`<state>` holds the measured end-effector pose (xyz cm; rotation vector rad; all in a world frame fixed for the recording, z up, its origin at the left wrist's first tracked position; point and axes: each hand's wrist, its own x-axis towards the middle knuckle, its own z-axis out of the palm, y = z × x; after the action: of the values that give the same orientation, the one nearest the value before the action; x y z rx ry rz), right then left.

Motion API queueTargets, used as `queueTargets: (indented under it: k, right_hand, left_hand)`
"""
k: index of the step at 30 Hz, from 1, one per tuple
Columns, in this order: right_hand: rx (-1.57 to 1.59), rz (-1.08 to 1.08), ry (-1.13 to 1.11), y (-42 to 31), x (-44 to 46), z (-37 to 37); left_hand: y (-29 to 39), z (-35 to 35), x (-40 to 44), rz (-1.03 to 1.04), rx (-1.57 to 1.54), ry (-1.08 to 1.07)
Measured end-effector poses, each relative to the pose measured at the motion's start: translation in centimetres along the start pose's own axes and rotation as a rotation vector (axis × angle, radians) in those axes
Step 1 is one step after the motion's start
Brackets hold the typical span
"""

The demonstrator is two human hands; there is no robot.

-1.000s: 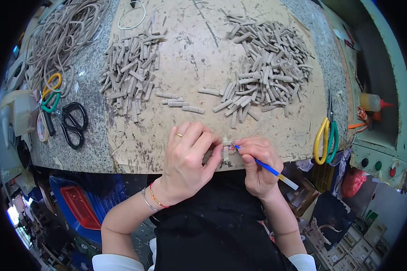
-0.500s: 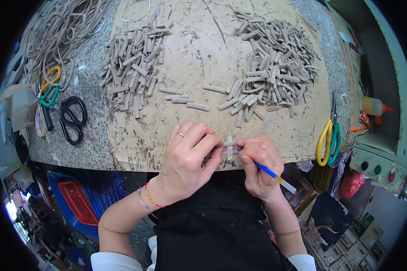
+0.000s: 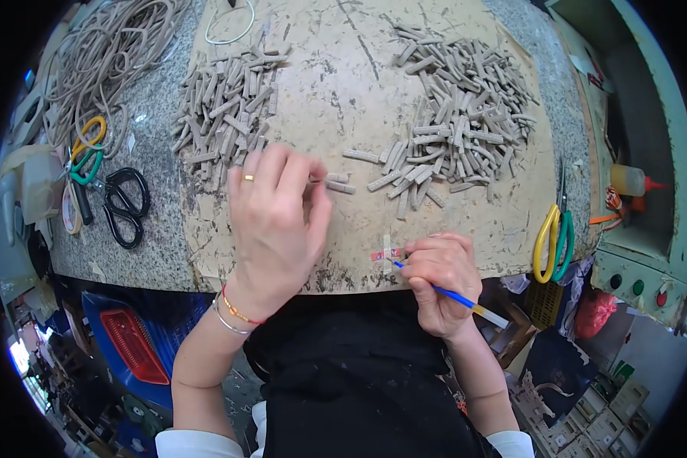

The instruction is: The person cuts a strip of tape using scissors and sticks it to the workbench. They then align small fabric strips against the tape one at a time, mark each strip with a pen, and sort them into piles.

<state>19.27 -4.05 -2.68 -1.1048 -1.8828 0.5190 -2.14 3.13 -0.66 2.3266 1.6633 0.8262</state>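
Observation:
My left hand (image 3: 277, 217), with a ring on one finger, is over the paper-covered table near a few loose grey pieces (image 3: 339, 184); its fingertips are bent together and partly hidden. In my right hand (image 3: 441, 278) is a blue pen (image 3: 456, 298), its tip at a small red marked strip (image 3: 386, 254) taped near the table's front edge. A pile of short grey cord pieces (image 3: 225, 107) lies beyond my left hand. The larger pile (image 3: 466, 114) is at the right.
Coiled grey cord (image 3: 114, 61), black-handled scissors (image 3: 125, 206) and yellow-and-green scissors (image 3: 86, 153) lie at the left. More scissors (image 3: 553, 240) are at the right, by a green metal cabinet (image 3: 641, 271). A blue basket with a red one (image 3: 133, 347) stands below the table.
My left hand has moved up and left from the taped strip to the loose pieces. The grey piece on the strip is gone from there, uncovering the red marks. My right hand has barely moved.

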Motion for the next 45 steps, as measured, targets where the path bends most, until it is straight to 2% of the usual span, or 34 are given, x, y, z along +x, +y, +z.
queueTargets:
  k: [3,7,10,13,16,19,29,33,39,45]
  right_hand:
    - [-0.001,-0.023,0.015,-0.1,0.3,0.6]
    - [0.071,0.018,0.059,0.2,-0.3,0.5]
    - [0.14,0.049,0.14,0.4,-0.7,0.4]
    - [0.18,0.058,0.202,0.5,-1.1,0.8]
    - [0.193,0.078,0.222,0.5,-1.0,0.8]
    - [0.186,0.085,0.221,0.4,-1.0,0.8]
    - [0.165,0.071,0.256,0.4,-1.1,1.0]
    - [0.161,0.075,0.276,0.4,-1.2,0.8]
    - [0.135,0.088,0.127,0.1,-0.3,0.8]
    - [0.07,0.027,0.09,0.2,-0.4,0.9]
  left_hand:
    - [1.7,1.3,1.1,0.151,-0.18,-0.037]
    - [2.0,2.1,1.8,0.158,-0.147,-0.131]
    - [2.0,1.8,1.2,0.176,-0.094,-0.12]
    - [2.8,0.5,-0.5,0.235,-0.181,-0.199]
    - [2.6,0.7,-1.7,0.226,-0.301,-0.168]
    - [1.9,0.3,-1.0,0.119,-0.188,-0.074]
    - [2.0,0.7,-0.4,0.116,-0.12,-0.174]
    - [2.9,-1.5,-1.5,0.112,-0.279,-0.399]
    - [2.4,-0.2,-2.4,0.057,-0.336,-0.338]
    - [2.3,0.1,-3.0,0.091,-0.389,-0.301]
